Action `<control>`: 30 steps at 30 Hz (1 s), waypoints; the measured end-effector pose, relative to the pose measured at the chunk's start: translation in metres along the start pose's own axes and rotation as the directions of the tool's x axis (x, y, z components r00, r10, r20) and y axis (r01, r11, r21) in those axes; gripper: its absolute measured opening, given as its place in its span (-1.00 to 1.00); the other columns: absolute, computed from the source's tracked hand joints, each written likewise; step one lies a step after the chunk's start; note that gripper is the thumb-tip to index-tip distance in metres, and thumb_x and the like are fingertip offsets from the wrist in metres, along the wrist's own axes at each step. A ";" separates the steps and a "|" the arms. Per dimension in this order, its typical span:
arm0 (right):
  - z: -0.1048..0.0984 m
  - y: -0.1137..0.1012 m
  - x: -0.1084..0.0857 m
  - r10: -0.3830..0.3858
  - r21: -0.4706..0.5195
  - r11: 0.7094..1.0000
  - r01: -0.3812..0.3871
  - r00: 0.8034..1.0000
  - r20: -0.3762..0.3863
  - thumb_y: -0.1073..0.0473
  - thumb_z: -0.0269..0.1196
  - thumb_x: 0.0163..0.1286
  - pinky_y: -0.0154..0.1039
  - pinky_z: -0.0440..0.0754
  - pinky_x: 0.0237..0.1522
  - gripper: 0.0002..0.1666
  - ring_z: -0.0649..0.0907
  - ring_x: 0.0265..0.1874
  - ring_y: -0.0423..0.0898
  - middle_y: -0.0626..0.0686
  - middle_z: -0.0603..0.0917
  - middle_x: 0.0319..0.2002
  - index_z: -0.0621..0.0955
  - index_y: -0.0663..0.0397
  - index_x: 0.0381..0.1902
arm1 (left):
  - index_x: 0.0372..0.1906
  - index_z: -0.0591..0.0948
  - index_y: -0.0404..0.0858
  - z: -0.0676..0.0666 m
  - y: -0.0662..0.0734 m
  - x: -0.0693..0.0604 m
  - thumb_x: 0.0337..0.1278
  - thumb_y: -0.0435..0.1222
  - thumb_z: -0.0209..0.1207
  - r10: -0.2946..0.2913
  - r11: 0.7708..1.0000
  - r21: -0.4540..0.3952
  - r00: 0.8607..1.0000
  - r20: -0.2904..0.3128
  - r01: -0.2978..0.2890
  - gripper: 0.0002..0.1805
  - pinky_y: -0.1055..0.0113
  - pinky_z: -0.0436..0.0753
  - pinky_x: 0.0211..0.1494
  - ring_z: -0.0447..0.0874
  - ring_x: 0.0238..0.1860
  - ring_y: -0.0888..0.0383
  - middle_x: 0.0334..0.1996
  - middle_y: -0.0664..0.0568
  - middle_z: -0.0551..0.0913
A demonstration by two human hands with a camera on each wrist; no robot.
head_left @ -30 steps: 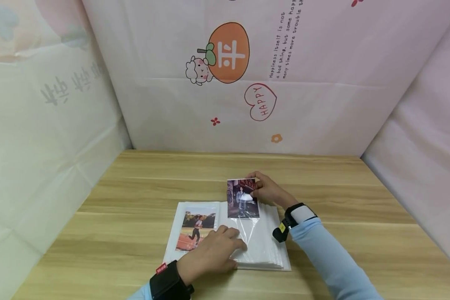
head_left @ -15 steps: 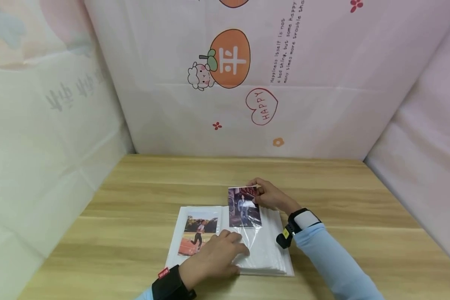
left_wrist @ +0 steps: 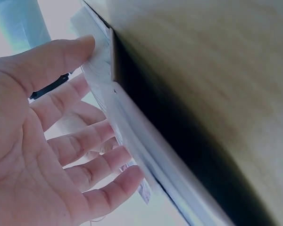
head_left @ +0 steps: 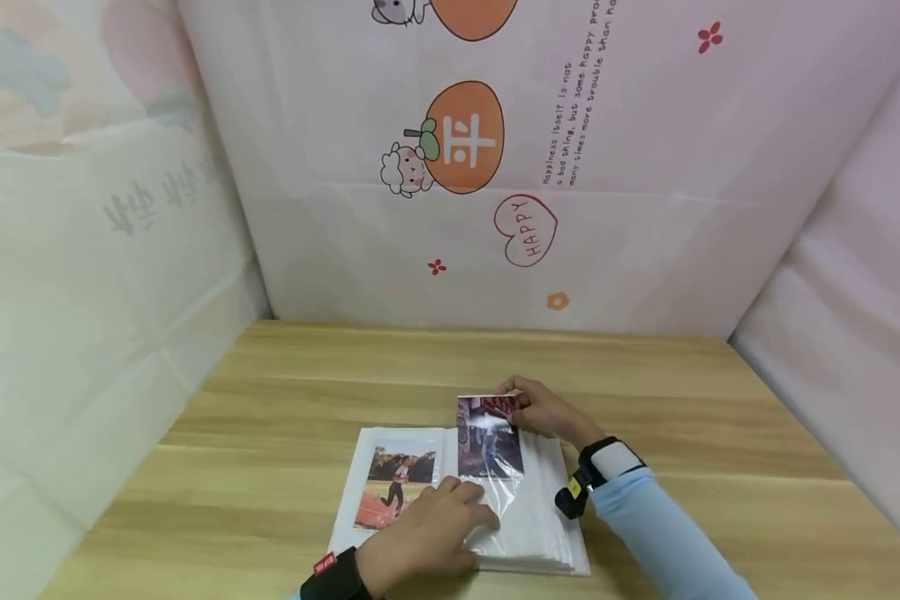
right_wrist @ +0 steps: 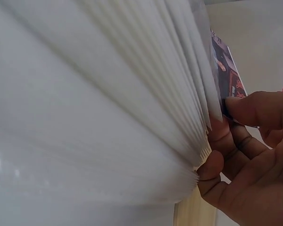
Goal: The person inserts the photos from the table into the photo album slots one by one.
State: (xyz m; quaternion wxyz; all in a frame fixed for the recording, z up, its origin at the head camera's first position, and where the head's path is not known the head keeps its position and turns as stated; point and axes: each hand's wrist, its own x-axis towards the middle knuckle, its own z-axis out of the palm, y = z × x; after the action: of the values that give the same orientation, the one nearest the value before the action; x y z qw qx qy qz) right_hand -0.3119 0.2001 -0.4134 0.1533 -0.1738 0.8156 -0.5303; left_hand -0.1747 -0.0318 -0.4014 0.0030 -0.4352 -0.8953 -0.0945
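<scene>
An open photo album (head_left: 528,521) with white pages and clear sleeves lies on the table. A photo of a runner (head_left: 397,483) sits in its left page. On the right page, a photo of a standing person (head_left: 487,454) is mostly within the clear sleeve, its top edge sticking out past the album. My right hand (head_left: 547,414) pinches that photo at its upper right corner; in the right wrist view the thumb (right_wrist: 245,110) presses its face beside the fanned pages. My left hand (head_left: 435,529) rests on the lower part of the album, fingers extended, touching the page edges (left_wrist: 104,70).
The wooden table (head_left: 217,467) extends around the album on all sides. Behind it stands a white printed cloth backdrop (head_left: 345,250), and white cloth (head_left: 105,333) hangs on the left, with more on the right.
My right hand has moved the photo slightly farther down into the sleeve, so less sticks out above the album. My left hand keeps its place. The head view has tilted up a little.
</scene>
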 end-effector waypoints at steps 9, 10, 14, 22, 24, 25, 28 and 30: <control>0.007 0.005 0.001 -0.021 0.020 1.000 0.021 1.000 0.020 0.56 0.05 0.10 -0.37 0.31 -0.62 -0.55 0.38 -0.63 -0.16 0.10 0.49 -0.51 0.41 0.31 0.01 | -0.15 0.64 0.11 -0.001 0.000 -0.007 -0.29 -0.11 0.36 0.018 1.000 0.024 1.000 -0.022 -0.017 -0.60 0.32 0.47 -0.25 0.39 -0.07 0.17 -0.02 0.14 0.49; 0.006 0.005 0.000 -0.023 0.013 1.000 0.023 0.999 0.022 0.56 0.05 0.10 -0.37 0.31 -0.62 -0.55 0.38 -0.64 -0.16 0.08 0.48 -0.52 0.41 0.31 0.00 | -0.15 0.64 0.11 -0.001 0.000 -0.007 -0.29 -0.10 0.36 0.019 1.000 0.020 1.000 -0.023 -0.018 -0.60 0.32 0.47 -0.24 0.39 -0.06 0.17 -0.02 0.14 0.49; 0.001 0.004 -0.001 -0.035 -0.020 0.999 0.035 0.999 0.021 0.56 0.06 0.10 -0.38 0.28 -0.65 -0.56 0.34 -0.67 -0.17 0.03 0.42 -0.59 0.42 0.32 -0.01 | -0.14 0.65 0.10 0.000 0.000 -0.003 -0.29 -0.12 0.36 0.028 1.000 0.004 0.999 -0.034 -0.028 -0.60 0.30 0.49 -0.19 0.39 -0.05 0.16 -0.01 0.12 0.50; -0.003 0.002 -0.002 -0.065 -0.062 0.996 0.067 0.997 0.030 0.55 0.10 0.11 -0.36 0.33 -0.63 -0.59 0.40 -0.63 -0.15 0.09 0.49 -0.55 0.43 0.35 -0.02 | -0.13 0.64 0.10 0.001 0.001 -0.001 -0.28 -0.13 0.34 0.016 1.000 -0.003 1.000 -0.025 -0.016 -0.59 0.28 0.48 -0.16 0.38 -0.04 0.16 -0.01 0.13 0.48; -0.003 0.002 -0.002 -0.073 -0.089 0.993 0.076 0.997 0.036 0.55 0.11 0.11 -0.35 0.35 -0.60 -0.58 0.42 -0.60 -0.13 0.12 0.50 -0.53 0.45 0.34 -0.02 | -0.13 0.64 0.10 0.001 0.002 -0.001 -0.27 -0.12 0.34 0.019 1.000 0.003 0.999 -0.028 -0.019 -0.59 0.29 0.48 -0.17 0.38 -0.04 0.17 -0.01 0.14 0.48; -0.003 0.002 -0.002 -0.074 -0.095 0.992 0.078 0.996 0.043 0.55 0.10 0.11 -0.34 0.35 -0.59 -0.58 0.42 -0.58 -0.13 0.12 0.50 -0.52 0.45 0.33 -0.02 | -0.13 0.64 0.10 0.001 0.002 -0.001 -0.27 -0.12 0.34 0.021 1.000 0.006 0.999 -0.029 -0.020 -0.60 0.30 0.48 -0.17 0.38 -0.04 0.17 -0.02 0.14 0.48; -0.004 0.001 -0.002 -0.067 -0.110 0.991 0.073 0.996 0.061 0.56 0.09 0.10 -0.35 0.34 -0.59 -0.54 0.39 -0.59 -0.13 0.10 0.47 -0.54 0.47 0.31 0.02 | -0.13 0.64 0.11 0.002 0.002 -0.001 -0.27 -0.12 0.34 0.021 1.000 0.002 0.999 -0.030 -0.021 -0.59 0.31 0.47 -0.20 0.37 -0.05 0.18 -0.04 0.17 0.48; -0.004 -0.001 -0.001 -0.065 -0.122 0.990 0.074 0.995 0.075 0.56 0.08 0.10 -0.36 0.32 -0.62 -0.52 0.37 -0.62 -0.15 0.06 0.44 -0.57 0.48 0.31 0.04 | -0.12 0.64 0.11 0.002 0.001 0.000 -0.27 -0.13 0.34 0.017 1.000 -0.002 0.999 -0.029 -0.017 -0.59 0.33 0.45 -0.23 0.36 -0.06 0.19 -0.06 0.19 0.47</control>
State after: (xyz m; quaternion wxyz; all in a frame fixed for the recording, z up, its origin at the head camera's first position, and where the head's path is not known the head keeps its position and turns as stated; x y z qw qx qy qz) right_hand -0.3126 0.2038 -0.4111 0.1526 -0.2300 0.8347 -0.4766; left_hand -0.1739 -0.0310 -0.4030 0.0162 -0.4413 -0.8914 -0.1016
